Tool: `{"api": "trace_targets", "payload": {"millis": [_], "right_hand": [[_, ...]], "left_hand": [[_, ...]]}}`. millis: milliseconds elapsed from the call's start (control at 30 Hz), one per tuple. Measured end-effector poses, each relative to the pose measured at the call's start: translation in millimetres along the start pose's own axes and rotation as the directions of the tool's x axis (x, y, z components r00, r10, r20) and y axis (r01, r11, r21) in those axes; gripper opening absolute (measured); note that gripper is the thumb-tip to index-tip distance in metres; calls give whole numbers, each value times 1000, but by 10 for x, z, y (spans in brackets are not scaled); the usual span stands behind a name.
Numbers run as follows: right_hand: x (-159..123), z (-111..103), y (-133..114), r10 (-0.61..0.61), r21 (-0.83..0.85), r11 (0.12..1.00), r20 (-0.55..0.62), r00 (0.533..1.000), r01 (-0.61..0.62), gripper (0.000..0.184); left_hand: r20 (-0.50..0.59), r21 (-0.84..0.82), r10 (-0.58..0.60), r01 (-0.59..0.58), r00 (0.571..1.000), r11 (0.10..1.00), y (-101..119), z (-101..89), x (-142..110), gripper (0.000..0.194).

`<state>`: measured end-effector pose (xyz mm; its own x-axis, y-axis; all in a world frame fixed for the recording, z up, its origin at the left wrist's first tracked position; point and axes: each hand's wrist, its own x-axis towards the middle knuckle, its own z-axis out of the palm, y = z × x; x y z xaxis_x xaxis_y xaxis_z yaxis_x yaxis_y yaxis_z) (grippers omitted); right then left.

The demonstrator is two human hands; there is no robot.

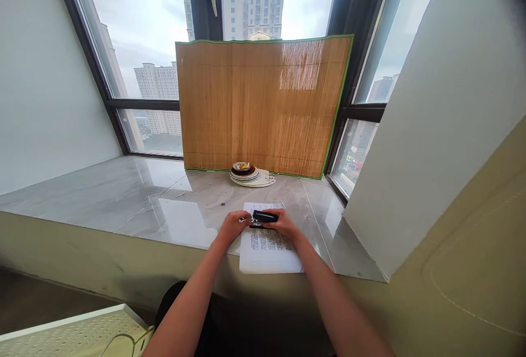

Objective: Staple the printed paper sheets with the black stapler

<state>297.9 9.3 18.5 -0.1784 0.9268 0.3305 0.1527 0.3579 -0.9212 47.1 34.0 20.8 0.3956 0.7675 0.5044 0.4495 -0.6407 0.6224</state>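
A black stapler is held over printed sheets of paper on the window sill. Its dark top arm is lifted apart from the base, with a silvery metal part between them. My right hand is closed around the stapler's right end. At the left end, my left hand has its fingers pinched together beside the silvery part. Whatever sits between those fingertips is too small to make out. The paper lies under both hands, its near edge at the front of the sill.
Stacked small plates stand on a pale oval board behind the paper. A bamboo mat with green edging leans against the window. One small dark bit lies on the marble sill. A cream perforated rack is at lower left.
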Motion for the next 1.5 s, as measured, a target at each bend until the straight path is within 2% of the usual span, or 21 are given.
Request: {"api": "trace_targets", "payload": {"millis": [333, 533, 633, 867, 1133, 1367, 1500], "right_hand": [[12, -27, 18, -2, -12, 1000, 18, 1000, 2, 53], [17, -23, 46, -7, 15, 1000, 11, 1000, 7, 55], [14, -31, 43, -7, -10, 1000, 21, 1000, 7, 53], [15, -50, 50, 15, -21, 1000, 22, 1000, -14, 56], [18, -51, 70, 17, -22, 1000, 19, 1000, -16, 58], [23, -58, 71, -1, -8, 1000, 44, 999, 2, 55], [31, -55, 90, -2, 13, 1000, 29, 1000, 2, 56]], "left_hand": [[-12, 1, 5, -5, 1000, 1000, 0, -18, -9, 18], [-4, 28, 6, -6, 1000, 1000, -31, -10, -3, 9], [-3, 4, 10, -10, 1000, 1000, -56, -1, 11, 8], [37, -107, -55, 59, 998, 992, -74, -15, 26, 3], [-1, -111, -7, 7, 1000, 994, -29, -31, 28, 6], [-9, -132, -64, 62, 998, 989, -27, -37, 44, 11], [11, -110, -19, 20, 1000, 994, -15, -49, 39, 10]]}}
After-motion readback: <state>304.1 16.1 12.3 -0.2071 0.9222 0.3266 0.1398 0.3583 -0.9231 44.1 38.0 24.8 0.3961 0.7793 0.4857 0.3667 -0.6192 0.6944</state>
